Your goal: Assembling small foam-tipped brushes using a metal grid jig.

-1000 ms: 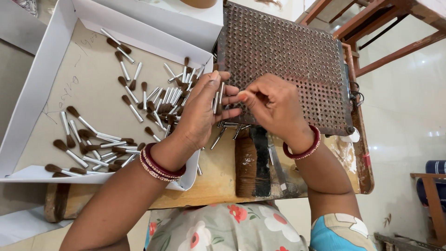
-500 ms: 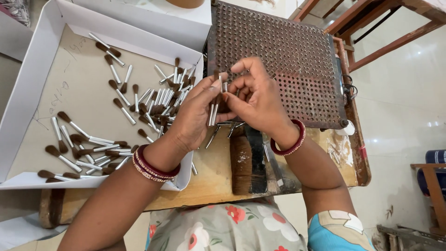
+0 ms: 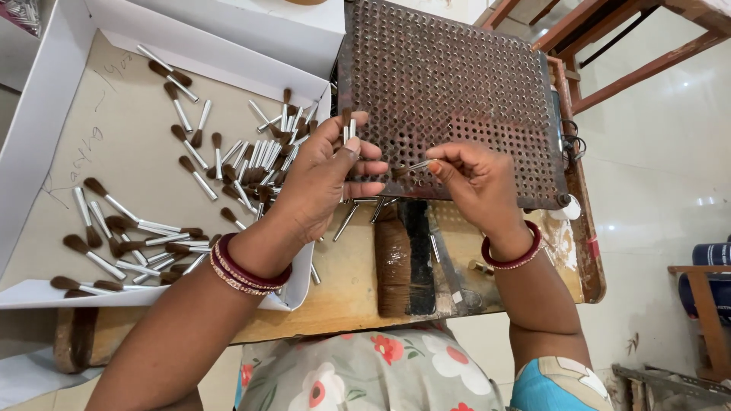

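1. Nearest me: floral cloth over my lap at the bottom edge, both forearms with red bangles reaching up over the wooden bench (image 3: pixel 343 301).
2. A wide dark-bristled brush (image 3: pixel 403 259) lay on the bench near its front edge, between my wrists.
3. My left hand (image 3: pixel 324 186) sat over the right wall of the white cardboard tray (image 3: pixel 46 114). Fingers curled narrow round a small bunch of silver-handled brushes (image 3: pixel 349 131), tips sticking up past the thumb.
4. My right hand (image 3: pixel 476 183) was at the near edge of the perforated metal plate (image 3: pixel 457 84). Thumb and forefinger pinched one single brush (image 3: pixel 415 165), held roughly level, pointing left towards the left hand. Other fingers folded in.
5. A few loose brushes (image 3: pixel 362 209) lay on the bench just under the plate's near edge.
6. Tray floor: scattered pile of brushes (image 3: pixel 251 164) thickest by the right wall, another cluster at the near-left corner.
7. Farthest: brown wooden frame (image 3: pixel 609 46) past the plate's far-right corner, on the pale floor.
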